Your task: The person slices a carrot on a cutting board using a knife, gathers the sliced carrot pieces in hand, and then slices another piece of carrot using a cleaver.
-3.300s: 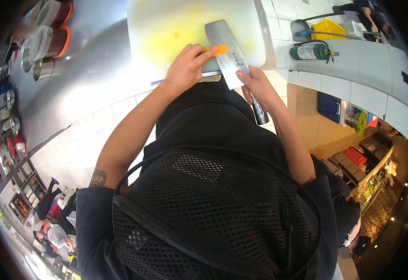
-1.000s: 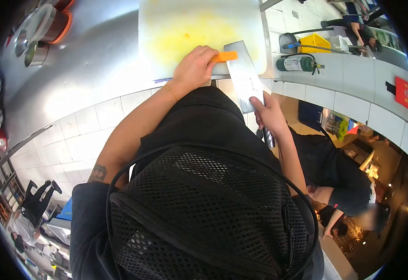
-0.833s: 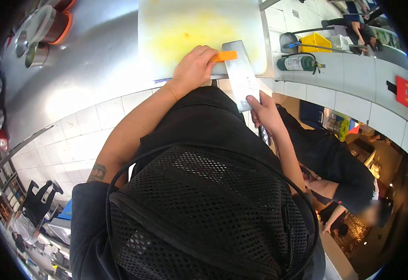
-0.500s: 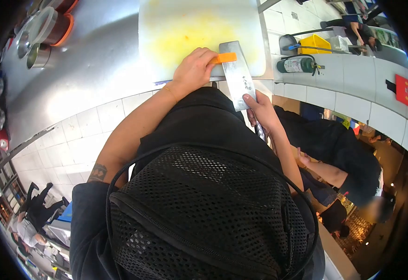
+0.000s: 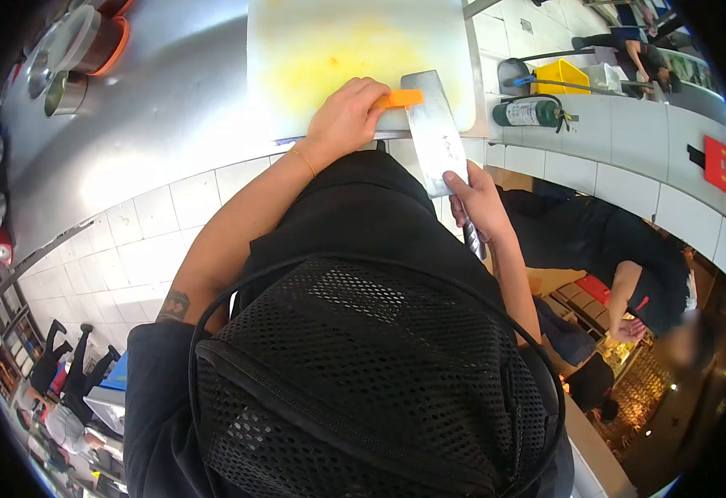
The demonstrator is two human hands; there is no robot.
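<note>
My left hand (image 5: 345,116) is closed on one end of a straight-edged orange block (image 5: 401,99) above the near edge of a white cutting board (image 5: 297,50). The block's other end overlaps the blade of a cleaver (image 5: 434,124); its exact kind is not clear. My right hand (image 5: 481,202) grips the cleaver where the blade meets the metal handle, thumb pressed on the flat of the blade. The blade points away from me, with dark characters near its heel, and its tip is over the board. Yellow stains mark the board's surface.
A steel counter (image 5: 172,100) carries the board, a metal pot (image 5: 66,93) and lidded tubs (image 5: 102,46). To the right are a green fire extinguisher (image 5: 529,113) and a yellow bin (image 5: 560,76). A person in black (image 5: 628,249) stands close on my right; other people are farther off.
The cleaver and my right hand have shifted slightly to the right. My left hand and the orange block have moved only a little. The nearby person's arm has swung away from me.
</note>
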